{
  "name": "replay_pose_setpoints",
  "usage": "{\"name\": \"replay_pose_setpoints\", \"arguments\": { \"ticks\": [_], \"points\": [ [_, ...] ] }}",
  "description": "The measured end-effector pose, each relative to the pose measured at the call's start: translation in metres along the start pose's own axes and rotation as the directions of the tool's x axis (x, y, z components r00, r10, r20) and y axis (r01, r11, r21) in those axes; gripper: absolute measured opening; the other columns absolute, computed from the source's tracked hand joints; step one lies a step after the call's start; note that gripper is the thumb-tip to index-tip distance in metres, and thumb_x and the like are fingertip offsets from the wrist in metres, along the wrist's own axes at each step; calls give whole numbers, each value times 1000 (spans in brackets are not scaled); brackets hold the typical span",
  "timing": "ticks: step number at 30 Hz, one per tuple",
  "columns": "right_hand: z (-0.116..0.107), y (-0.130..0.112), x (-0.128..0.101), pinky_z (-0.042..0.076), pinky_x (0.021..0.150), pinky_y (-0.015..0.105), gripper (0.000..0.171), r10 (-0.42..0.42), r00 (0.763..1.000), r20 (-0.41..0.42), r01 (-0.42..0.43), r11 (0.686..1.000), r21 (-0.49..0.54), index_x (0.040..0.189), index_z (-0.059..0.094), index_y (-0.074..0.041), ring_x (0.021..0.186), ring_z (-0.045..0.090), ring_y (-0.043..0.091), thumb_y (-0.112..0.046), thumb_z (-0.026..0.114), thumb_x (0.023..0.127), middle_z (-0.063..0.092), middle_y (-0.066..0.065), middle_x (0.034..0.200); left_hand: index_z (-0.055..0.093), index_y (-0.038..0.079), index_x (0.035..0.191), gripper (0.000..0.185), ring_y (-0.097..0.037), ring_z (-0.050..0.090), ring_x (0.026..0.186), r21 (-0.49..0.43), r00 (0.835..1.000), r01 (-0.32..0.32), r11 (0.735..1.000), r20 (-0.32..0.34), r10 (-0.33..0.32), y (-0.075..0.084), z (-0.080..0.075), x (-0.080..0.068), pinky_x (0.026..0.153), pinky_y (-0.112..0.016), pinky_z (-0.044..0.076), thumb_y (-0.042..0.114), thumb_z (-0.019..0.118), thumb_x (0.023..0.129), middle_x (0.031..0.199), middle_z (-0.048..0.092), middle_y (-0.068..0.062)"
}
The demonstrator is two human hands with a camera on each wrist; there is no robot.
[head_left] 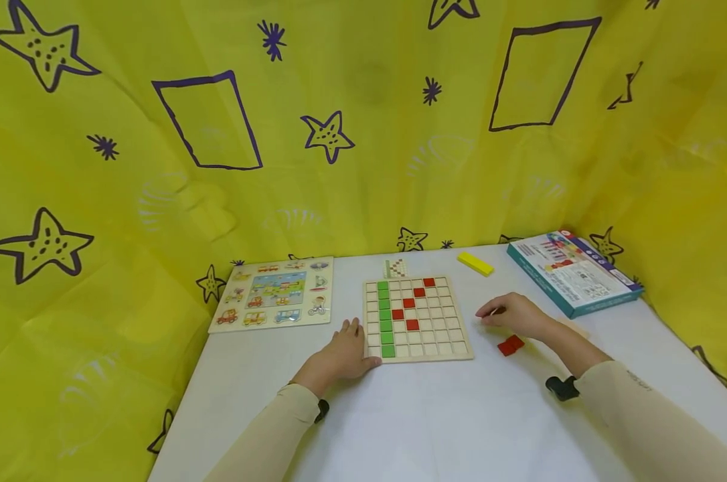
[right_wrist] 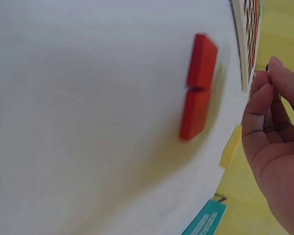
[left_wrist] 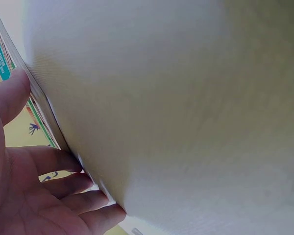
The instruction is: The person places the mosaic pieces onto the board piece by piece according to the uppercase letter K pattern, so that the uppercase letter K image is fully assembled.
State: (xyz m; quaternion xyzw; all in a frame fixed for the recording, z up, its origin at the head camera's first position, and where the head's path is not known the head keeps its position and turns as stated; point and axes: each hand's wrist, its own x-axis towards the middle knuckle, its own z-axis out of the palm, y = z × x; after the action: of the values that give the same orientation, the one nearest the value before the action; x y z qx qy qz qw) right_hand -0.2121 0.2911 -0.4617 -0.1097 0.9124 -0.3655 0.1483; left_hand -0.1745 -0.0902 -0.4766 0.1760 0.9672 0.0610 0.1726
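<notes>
Currently left hand (head_left: pixel 339 358) rests flat, fingers straight, against left edge of square wooden grid board (head_left: pixel 418 318), bracing it. Right hand (head_left: pixel 514 316) right of board, fingers curled together, apparently pinching nothing visible; two red square tiles (head_left: pixel 511 345) lie just right of board, near that hand. Keep board braced, lift one tile cleanly.

White table (head_left: pixel 436 415) against yellow star-print cloth. Centre: wooden grid board (head_left: pixel 418 318) lying flat, a green column on its left side, red squares stepping diagonally. Just beyond its far edge, a small pattern card (head_left: pixel 395 268). Left of the board, apart from it: wooden vehicle puzzle board (head_left: pixel 275 292). Far side, right of centre: a yellow block (head_left: pixel 474 263). Far right corner: teal-edged game box (head_left: pixel 572 271), flat. Right of the grid board, nearer: two red blocks (head_left: pixel 511 345) touching each other. Both hands rest on the tabletop beside the board.
</notes>
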Motion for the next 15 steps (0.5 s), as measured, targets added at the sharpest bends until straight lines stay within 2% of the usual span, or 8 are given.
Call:
{"name": "replay_pose_setpoints", "arguments": {
  "ticks": [8,15],
  "points": [
    [-11,26,-27,50,74,32,20,60,998,18,-61,998,31,112,76,-5,90,55,24,-12,70,94,69,5,102,29,-11,153,92,-41,16,151,-5,1000,0,1000,4,0,0,0,0,119,-51,25,59,55,97,163,21,-25],
    [-14,42,-40,52,79,31,23,43,999,22,-44,997,58,115,74,-4,96,56,25,-9,72,92,70,10,111,30,-11,152,91,-42,17,150,-22,1000,5,1000,5,-5,2,-2,-2,118,-52,25,56,58,97,162,22,-26]
  ]
}}
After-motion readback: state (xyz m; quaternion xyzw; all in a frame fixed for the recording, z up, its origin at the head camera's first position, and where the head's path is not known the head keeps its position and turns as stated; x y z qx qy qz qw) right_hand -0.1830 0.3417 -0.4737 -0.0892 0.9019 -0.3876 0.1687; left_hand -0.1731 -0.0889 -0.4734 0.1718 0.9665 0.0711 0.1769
